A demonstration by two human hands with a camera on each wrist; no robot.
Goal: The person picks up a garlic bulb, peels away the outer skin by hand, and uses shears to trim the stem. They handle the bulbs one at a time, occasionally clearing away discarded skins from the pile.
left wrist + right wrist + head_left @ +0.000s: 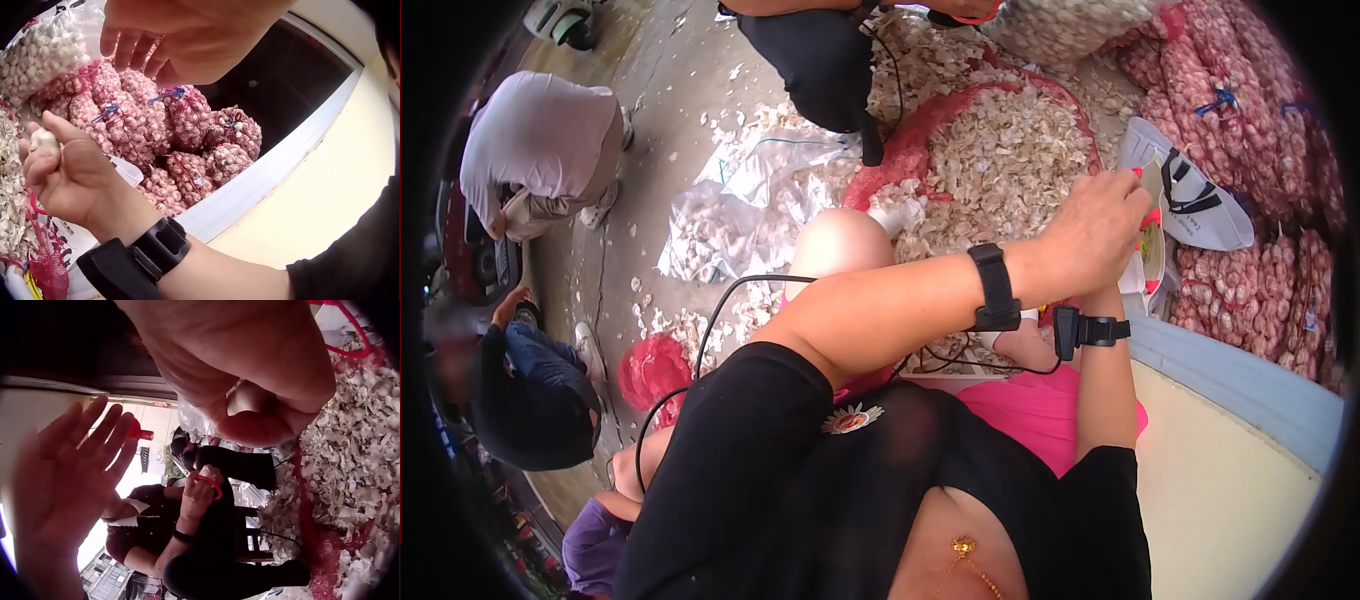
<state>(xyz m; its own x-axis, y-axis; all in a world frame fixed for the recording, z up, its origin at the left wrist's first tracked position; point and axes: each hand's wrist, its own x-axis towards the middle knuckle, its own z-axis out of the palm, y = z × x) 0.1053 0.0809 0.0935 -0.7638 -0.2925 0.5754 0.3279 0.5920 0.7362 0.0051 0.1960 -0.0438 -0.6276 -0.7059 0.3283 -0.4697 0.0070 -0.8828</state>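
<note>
A white garlic [45,142] is in the right hand [78,172], with fingers curled round it. The left hand [1090,230] is open near it. Far and left, dry skins [1010,145] lie on red net [890,165]. Pink garlic bags [1240,130] are piled at the right.

head: above, downward | wrists: close, outward | head/left-wrist overlap: garlic sacks [1250,115]

Matt garlic [44,141], papery skins [1010,145], seemingly woven strap [997,292]
</note>
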